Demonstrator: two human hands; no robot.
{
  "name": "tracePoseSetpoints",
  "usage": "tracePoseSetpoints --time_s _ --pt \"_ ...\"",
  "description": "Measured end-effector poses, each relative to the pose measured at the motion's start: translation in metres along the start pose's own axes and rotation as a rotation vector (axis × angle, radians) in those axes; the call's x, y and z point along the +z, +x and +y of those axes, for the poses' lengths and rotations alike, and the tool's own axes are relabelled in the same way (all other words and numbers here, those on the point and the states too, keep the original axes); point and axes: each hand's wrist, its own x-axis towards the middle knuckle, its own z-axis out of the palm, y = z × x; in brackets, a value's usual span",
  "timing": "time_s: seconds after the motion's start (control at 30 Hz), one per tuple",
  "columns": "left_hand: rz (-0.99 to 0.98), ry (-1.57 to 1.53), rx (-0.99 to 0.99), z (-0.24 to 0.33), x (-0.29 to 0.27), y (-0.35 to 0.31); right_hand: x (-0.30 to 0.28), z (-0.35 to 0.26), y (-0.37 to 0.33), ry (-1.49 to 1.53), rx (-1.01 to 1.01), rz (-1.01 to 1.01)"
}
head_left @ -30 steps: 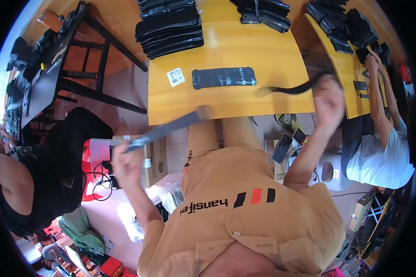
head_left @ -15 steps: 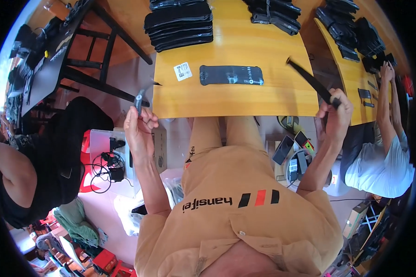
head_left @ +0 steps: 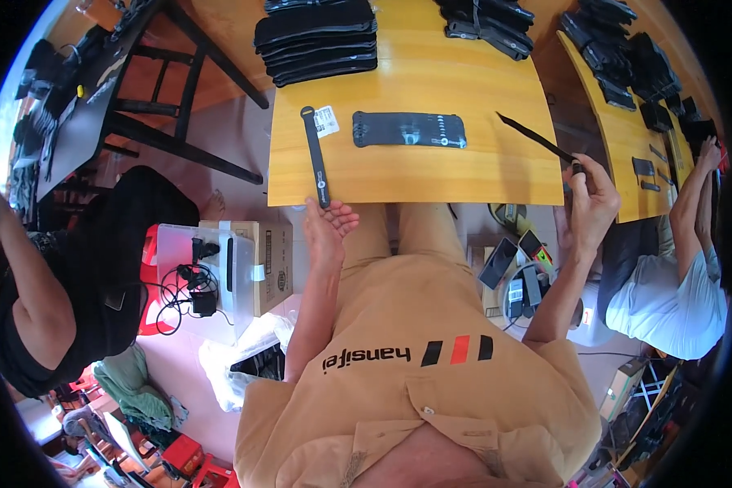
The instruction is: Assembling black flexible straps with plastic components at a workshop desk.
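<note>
My left hand (head_left: 327, 228), at the table's front edge, pinches the near end of a black strap (head_left: 314, 154) between thumb and fingers. That strap points away over the wooden table, its slotted far end overlapping a small white label (head_left: 328, 122). Past the table's right edge, my right hand (head_left: 594, 191) grips a second black strap (head_left: 537, 138), which reaches left over the tabletop, seen nearly edge-on. Between the two straps lies a flat black pack (head_left: 409, 130) with a glossy surface and pale print, touched by neither hand.
Stacks of black packs (head_left: 315, 49) and a tied bundle (head_left: 488, 28) stand at the table's (head_left: 431, 183) far side. A co-worker's arms (head_left: 691, 195) are at the right-hand table, another person (head_left: 41, 309) sits at left. A clear bin with cables (head_left: 199, 285) and a carton (head_left: 272, 268) are below left.
My left hand has moved right to the table's front edge, and its strap now extends over the tabletop and label. The right hand's strap has tilted flatter and turned edge-on.
</note>
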Motion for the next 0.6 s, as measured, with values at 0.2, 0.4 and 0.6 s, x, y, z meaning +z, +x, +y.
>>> tracePoseSetpoints --time_s 0.2,0.4,0.6 --pt "0.103 0.249 -0.132 0.011 -0.023 -0.010 -0.012 -0.006 -0.002 0.437 0.181 -0.144" --pt "0.245 0.523 0.480 0.054 -0.028 -0.036 -0.021 -0.036 -0.009 0.533 0.075 -0.347" --pt "-0.535 0.742 0.972 0.086 0.101 -0.099 0.027 -0.087 -0.026 0.554 -0.181 -0.752"
